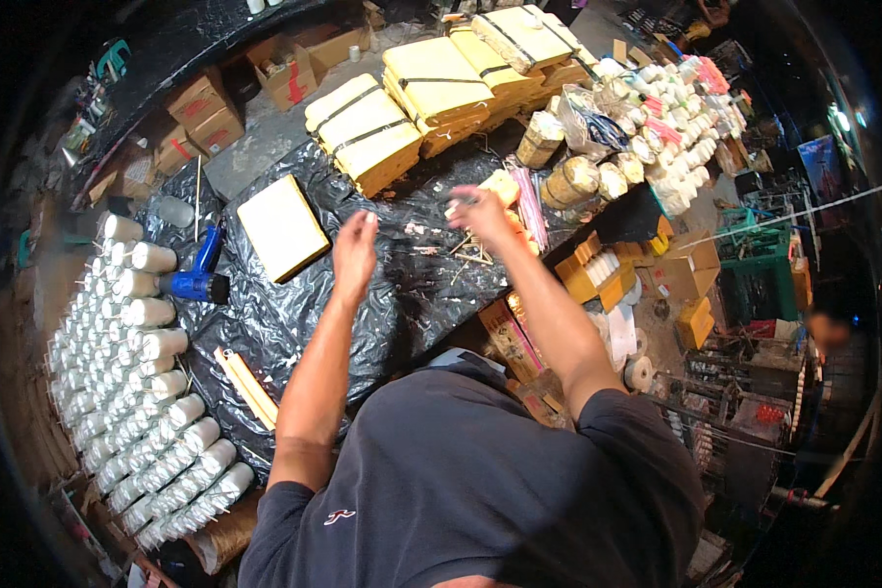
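Head view: the person leans over a desk (294,323) covered in crinkled black plastic sheet, both forearms reaching forward. The left hand (355,247) is raised above the sheet, fingers loosely together and slightly blurred; it appears to hold nothing, though that is hard to tell for sure. The right hand (480,211) is also lifted, its grip closed around a small pale object (458,204) at the fingertips, too blurred to identify. Just below and beside that hand lies a loose scatter of thin sticks (473,250) on the sheet, near but apart from the fingers.

As for progress, a large share seems done, judging by the many white rolls (142,392) stacked in rows at the left edge of the desk and more white rolls (671,127) piled at the far right. Bundles of yellow sheets (436,83) strapped with dark bands sit along the far side, apparently stock not yet used. A single yellowish pad (282,227) lies flat to the left of the left hand, well clear of it, and a blue tool (198,279) rests farther left.
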Action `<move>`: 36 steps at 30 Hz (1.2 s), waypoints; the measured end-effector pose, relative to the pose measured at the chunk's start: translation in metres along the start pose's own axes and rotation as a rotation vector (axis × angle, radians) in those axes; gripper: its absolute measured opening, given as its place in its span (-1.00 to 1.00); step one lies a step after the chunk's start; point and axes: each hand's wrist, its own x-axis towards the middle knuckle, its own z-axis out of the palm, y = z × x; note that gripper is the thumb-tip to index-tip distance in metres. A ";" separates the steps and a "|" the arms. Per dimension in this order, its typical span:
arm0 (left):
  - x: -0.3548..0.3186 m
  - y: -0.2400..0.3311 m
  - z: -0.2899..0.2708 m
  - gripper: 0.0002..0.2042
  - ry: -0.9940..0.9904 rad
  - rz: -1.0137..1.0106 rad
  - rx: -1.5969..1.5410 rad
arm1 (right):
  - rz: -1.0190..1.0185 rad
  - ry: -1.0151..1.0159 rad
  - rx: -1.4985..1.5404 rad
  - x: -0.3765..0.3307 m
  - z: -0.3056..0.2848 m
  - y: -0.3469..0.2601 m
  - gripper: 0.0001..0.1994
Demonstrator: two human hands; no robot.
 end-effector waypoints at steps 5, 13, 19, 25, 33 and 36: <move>0.090 0.009 -0.020 -0.24 0.257 -0.168 0.168 | -0.302 0.206 -1.152 0.027 -0.027 -0.060 -0.09; 0.199 0.037 -0.003 -0.16 0.269 -0.451 0.161 | 0.138 0.108 0.246 0.116 0.089 -0.034 -0.49; 0.198 0.029 0.003 -0.36 0.373 -0.269 0.575 | 0.172 0.220 -0.170 0.104 0.119 -0.066 -0.50; 0.155 0.066 -0.008 -0.54 0.197 -0.184 0.152 | 0.076 0.064 0.361 0.091 0.109 -0.036 -0.68; -0.015 0.101 -0.032 -0.50 -0.027 -0.086 -0.368 | 0.104 -0.392 0.755 -0.083 0.078 0.009 -0.63; -0.050 0.069 -0.024 -0.50 0.091 -0.008 -0.094 | 0.386 -0.507 0.585 -0.107 0.067 0.026 -0.37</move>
